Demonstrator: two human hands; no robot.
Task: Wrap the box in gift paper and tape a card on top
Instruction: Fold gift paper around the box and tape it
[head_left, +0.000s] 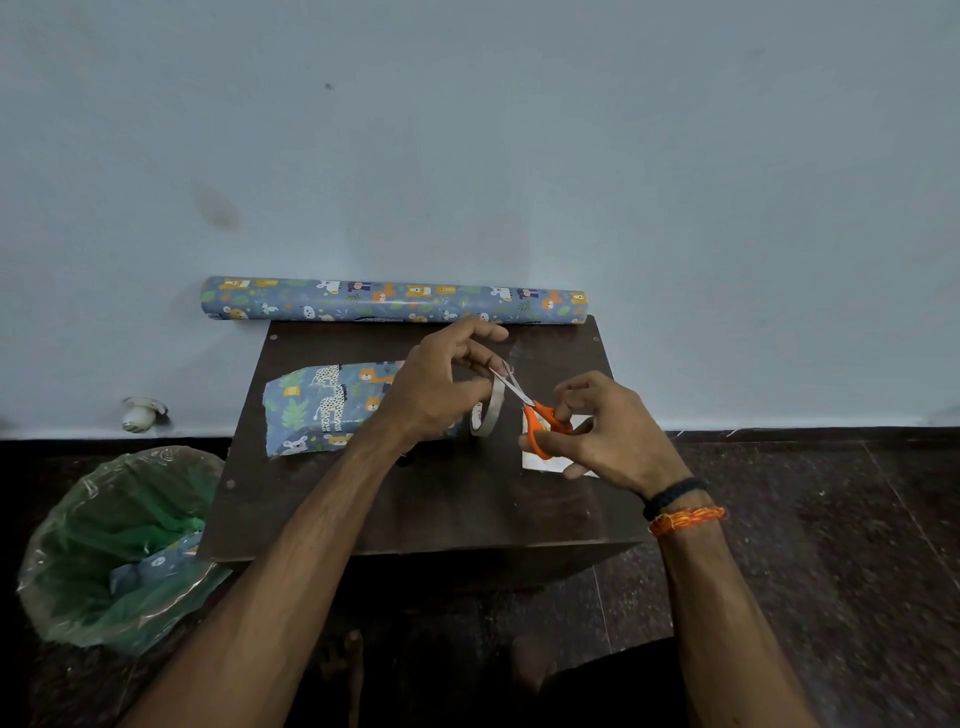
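Observation:
The box wrapped in blue animal-print paper (322, 402) lies on the left part of the small dark table (415, 509). My left hand (436, 384) is raised in front of the box's right end and holds a roll of clear tape (491, 410), with a strip of tape pulled out between its fingers. My right hand (608, 431) grips orange-handled scissors (537, 413), whose blades point up-left at the strip. A white card (545, 460) lies on the table under my right hand, mostly hidden.
A roll of the same gift paper (395, 300) lies along the table's far edge against the wall. A bin lined with a green bag (119, 545), holding paper scraps, stands on the floor at the left. Dark tiled floor (805, 545) surrounds the table.

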